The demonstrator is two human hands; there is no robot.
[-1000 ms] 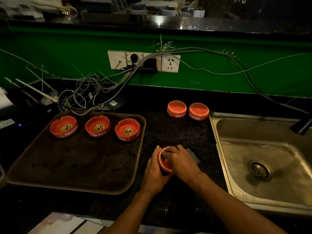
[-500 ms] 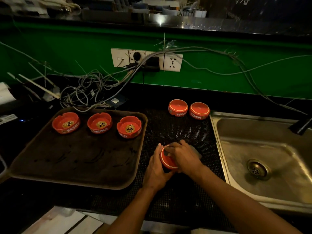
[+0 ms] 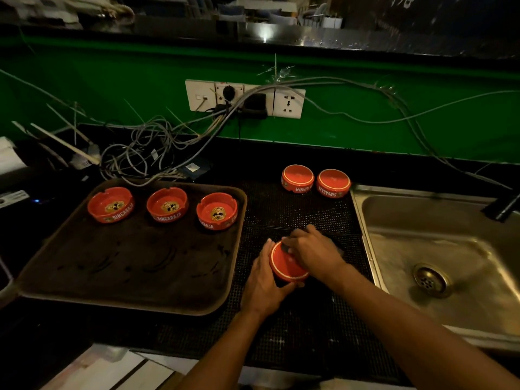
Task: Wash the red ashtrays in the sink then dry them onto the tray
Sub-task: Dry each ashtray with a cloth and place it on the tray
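Tilted further over since a moment ago, the held ashtray (image 3: 285, 263) shows its base.
We grip it in our left hand (image 3: 264, 285), right hand (image 3: 312, 250) pressing on top; three ashtrays (image 3: 170, 204) on the tray (image 3: 126, 277), two upside-down ashtrays (image 3: 297, 178) upper centre.

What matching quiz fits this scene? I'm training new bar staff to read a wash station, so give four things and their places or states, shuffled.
Things:
1. Three ashtrays
2. Two ashtrays
3. One ashtray
4. Sink

Places or states:
A. Upside down on the black mat near the sink
B. Held between the left hand and right hand
C. Upright in a row on the tray
D. Holds no ashtrays

Pairs: 1-C, 2-A, 3-B, 4-D
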